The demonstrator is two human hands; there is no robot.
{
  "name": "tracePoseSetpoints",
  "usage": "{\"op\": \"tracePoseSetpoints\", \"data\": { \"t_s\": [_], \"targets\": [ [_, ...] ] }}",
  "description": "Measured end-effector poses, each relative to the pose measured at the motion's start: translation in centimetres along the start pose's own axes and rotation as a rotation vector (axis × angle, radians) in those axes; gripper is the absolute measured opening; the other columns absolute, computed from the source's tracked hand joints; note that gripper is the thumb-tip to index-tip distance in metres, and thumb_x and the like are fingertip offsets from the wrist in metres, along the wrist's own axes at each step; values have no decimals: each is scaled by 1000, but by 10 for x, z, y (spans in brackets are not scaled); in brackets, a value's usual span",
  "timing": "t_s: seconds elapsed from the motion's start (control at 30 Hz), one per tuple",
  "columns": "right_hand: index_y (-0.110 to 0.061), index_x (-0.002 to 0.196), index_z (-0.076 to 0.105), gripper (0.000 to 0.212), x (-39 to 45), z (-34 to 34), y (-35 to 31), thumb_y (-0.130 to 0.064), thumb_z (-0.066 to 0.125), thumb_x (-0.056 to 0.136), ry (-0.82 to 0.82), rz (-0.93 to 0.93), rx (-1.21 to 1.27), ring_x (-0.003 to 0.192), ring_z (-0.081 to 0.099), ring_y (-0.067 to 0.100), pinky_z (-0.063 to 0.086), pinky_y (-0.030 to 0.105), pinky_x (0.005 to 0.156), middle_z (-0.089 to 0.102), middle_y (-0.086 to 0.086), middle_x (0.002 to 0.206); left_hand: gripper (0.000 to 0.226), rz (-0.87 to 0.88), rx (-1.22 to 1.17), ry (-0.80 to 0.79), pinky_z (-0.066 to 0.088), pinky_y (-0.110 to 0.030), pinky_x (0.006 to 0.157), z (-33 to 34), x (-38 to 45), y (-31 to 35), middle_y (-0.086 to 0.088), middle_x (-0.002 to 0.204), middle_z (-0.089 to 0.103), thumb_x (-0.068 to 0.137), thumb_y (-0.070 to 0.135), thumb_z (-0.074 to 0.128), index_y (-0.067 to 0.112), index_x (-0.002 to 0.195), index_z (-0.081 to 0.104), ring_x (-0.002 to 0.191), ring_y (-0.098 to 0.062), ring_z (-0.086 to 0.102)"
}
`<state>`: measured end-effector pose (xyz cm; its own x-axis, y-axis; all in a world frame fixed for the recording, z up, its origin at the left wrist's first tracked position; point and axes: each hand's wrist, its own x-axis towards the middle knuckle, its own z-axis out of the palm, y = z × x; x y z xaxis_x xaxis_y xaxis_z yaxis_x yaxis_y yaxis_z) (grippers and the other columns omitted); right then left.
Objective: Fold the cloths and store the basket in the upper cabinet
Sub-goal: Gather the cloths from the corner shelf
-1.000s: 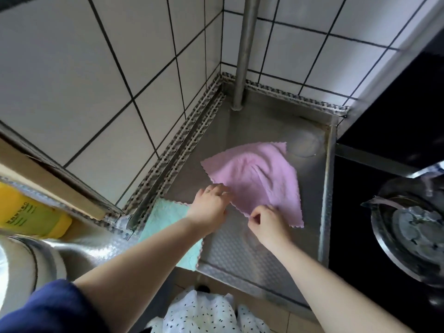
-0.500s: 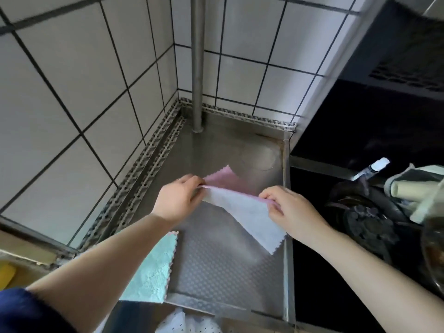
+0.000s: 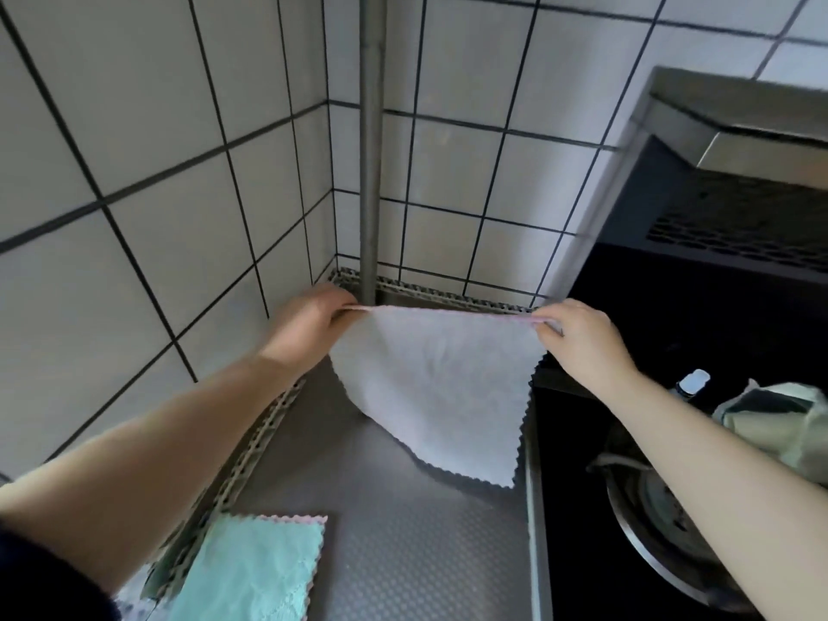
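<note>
left hand [image 3: 309, 327] is pinching one top corner of the pink cloth [image 3: 441, 387] in a closed grip | right hand [image 3: 582, 340] is pinching the other top corner likewise | cloth is hanging stretched between them above the steel desk [image 3: 403, 553], pale side facing the camera | folded teal cloth [image 3: 251, 571] is lying on the desk near the left forearm

No text, label, brand, number or sign can be read anywhere in the head view. The small capped bottle [image 3: 692, 384] at the right edge shows no legible label, and the cloths, the tiles and the steel worktop [image 3: 403, 553] carry no writing that can be made out.
</note>
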<state>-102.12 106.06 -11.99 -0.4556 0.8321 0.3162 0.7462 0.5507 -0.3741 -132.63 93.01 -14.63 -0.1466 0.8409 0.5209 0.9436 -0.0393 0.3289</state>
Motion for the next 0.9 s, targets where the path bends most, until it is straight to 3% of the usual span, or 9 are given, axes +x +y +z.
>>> {"op": "tracePoseSetpoints", "data": {
  "t_s": [0.13, 0.23, 0.37, 0.43, 0.53, 0.7, 0.77, 0.9],
  "targets": [
    [-11, 94, 70, 16, 6, -18, -5, -20, 58, 89, 125, 94, 151, 88, 59, 21, 40, 27, 74, 64, 2, 90, 16, -24, -66, 147, 41, -30, 62, -22, 9, 6, 2, 82, 59, 88, 25, 62, 11, 93, 67, 74, -17, 53],
    [-13, 93, 68, 15, -11, -19, -6, -21, 56, 90, 109, 128, 283, 85, 56, 14, 38, 20, 67, 66, -1, 90, 12, -14, -97, 133, 39, -26, 66, -26, -3, 7, 1, 84, 59, 86, 18, 65, 9, 94, 67, 76, -15, 53],
    [-21, 89, 62, 11, -57, 2, 4, -17, 53, 92, 12, 160, 341, 73, 53, 6, 35, 7, 61, 60, -10, 77, 14, -32, -152, -25, 38, -17, 62, -14, -45, 5, 2, 86, 61, 90, 20, 60, 10, 97, 65, 76, -14, 55],
    [-24, 85, 58, 12, -86, 23, 16, -18, 52, 93, -98, 172, 316, 71, 53, 4, 34, 11, 62, 59, -9, 75, 28, -36, -170, -128, 38, -18, 59, -1, -75, 3, 3, 83, 64, 90, 35, 52, 11, 97, 65, 71, -15, 59],
    [-24, 81, 54, 15, -130, 53, 33, -22, 49, 95, -246, 239, 303, 65, 51, 13, 34, 18, 57, 58, 1, 72, 53, -111, -189, -310, 40, -24, 61, 23, -120, 2, 0, 85, 70, 83, 55, 35, 15, 98, 65, 75, -18, 64],
    [-31, 77, 48, 20, -186, 86, 48, -24, 48, 95, -399, 363, 268, 63, 56, 19, 38, 22, 57, 58, 0, 68, 68, -186, -117, -556, 43, -29, 66, 59, -176, 2, 1, 87, 69, 75, 67, 18, 21, 100, 61, 80, -21, 64],
    [-29, 78, 50, 16, -199, 94, 53, -26, 49, 94, -441, 405, 250, 62, 57, 23, 41, 29, 57, 57, 1, 65, 70, -218, -123, -599, 45, -31, 71, 64, -186, 3, 1, 92, 69, 72, 65, 18, 20, 101, 62, 85, -22, 64],
    [-25, 73, 52, 19, -204, 102, 58, -24, 55, 91, -425, 433, 244, 50, 45, 8, 34, 19, 48, 50, -3, 55, 67, -347, -221, -576, 44, -28, 72, 66, -188, 8, 3, 91, 69, 70, 65, 31, 18, 98, 67, 83, -17, 62]
  ]
}}
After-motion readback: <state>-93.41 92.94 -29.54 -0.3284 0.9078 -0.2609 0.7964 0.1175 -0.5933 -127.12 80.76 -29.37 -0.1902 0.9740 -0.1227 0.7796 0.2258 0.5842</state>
